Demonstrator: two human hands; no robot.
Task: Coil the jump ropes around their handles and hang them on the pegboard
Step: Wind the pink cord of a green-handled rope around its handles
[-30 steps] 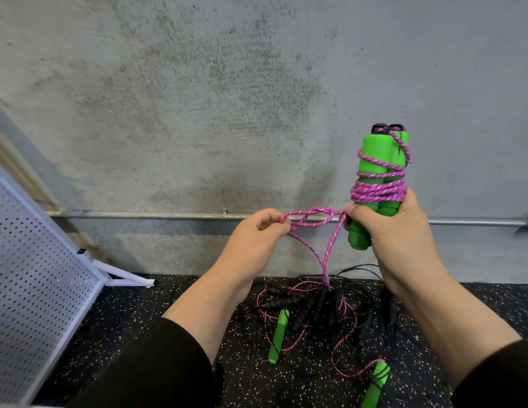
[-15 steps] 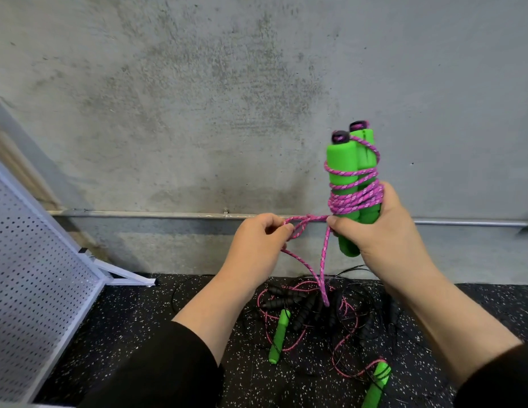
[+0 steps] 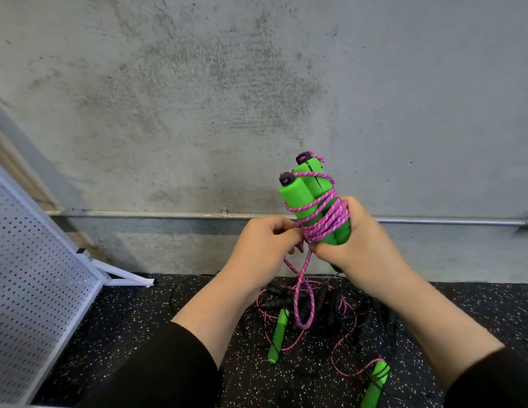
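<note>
At center frame, the right hand [image 3: 364,245] is gripping two green handles [image 3: 311,198] held together upright and wrapped in pink rope [image 3: 327,220]. The left hand [image 3: 261,250] is pinching the rope's loose end just beside them. The white pegboard [image 3: 30,278] is leaning at lower left.

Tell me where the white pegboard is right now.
In the head view the white pegboard leans at the far left edge, its foot on the black speckled floor by the concrete wall, left of the left hand.
</note>
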